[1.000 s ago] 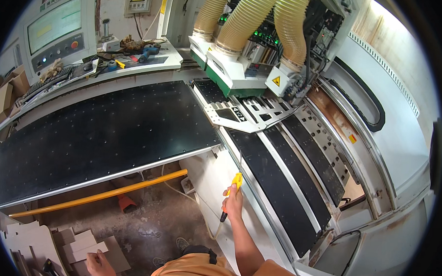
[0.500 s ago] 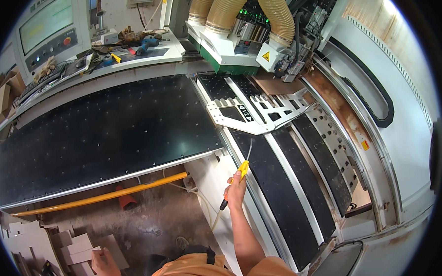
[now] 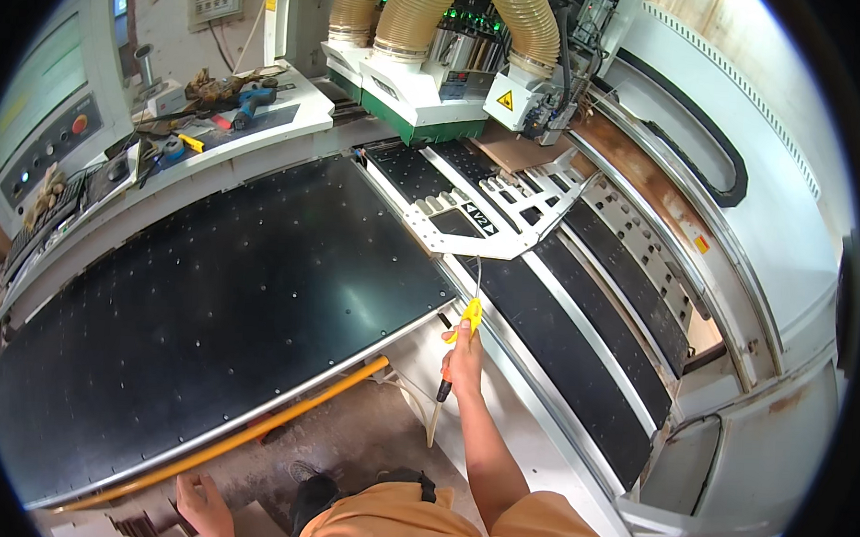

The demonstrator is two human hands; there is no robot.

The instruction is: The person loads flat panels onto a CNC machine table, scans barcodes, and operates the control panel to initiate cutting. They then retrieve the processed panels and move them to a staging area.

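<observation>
Gripping yellow blow gun (image 3: 473, 314), right hand (image 3: 462, 359) beside black dotted tabletop (image 3: 219, 269) (left hand (image 3: 205, 510) loose above floor (image 3: 356, 434))

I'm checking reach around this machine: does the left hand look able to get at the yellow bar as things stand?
Probably yes: the left hand looks empty and lies close to the yellow bar in the picture, with nothing visible between them, though one view leaves depth uncertain.

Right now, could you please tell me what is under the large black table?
A yellow bar and some floor show below its near edge; the tabletop covers whatever lies farther back.
</observation>
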